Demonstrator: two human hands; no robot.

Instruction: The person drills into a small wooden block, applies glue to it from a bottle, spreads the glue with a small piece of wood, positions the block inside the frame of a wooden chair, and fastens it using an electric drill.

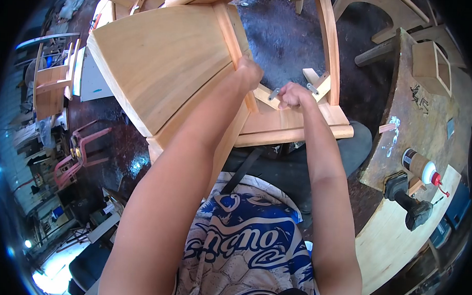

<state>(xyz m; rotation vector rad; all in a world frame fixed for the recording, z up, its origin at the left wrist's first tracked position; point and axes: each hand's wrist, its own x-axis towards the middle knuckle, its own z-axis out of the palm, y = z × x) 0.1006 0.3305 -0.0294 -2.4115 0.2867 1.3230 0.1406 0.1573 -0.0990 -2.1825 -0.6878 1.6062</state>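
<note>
A pale wooden chair frame (161, 61) lies tipped in front of me, its seat panel facing left and its legs reaching away. My left hand (249, 72) is closed around a leg rail where it meets the seat. My right hand (295, 95) is closed at the inner corner of the frame, next to a wooden corner block (317, 80) with two metal screws or bolts (274, 93) sticking out. What the right fingers hold is hidden.
A workbench (419, 117) stands at the right with a glue bottle (421, 168), a dark power tool (408, 200), loose screws and a small wooden frame (435, 63). More wooden chairs (51, 84) and pink metal frames (77, 152) stand at the left. Dark floor lies below.
</note>
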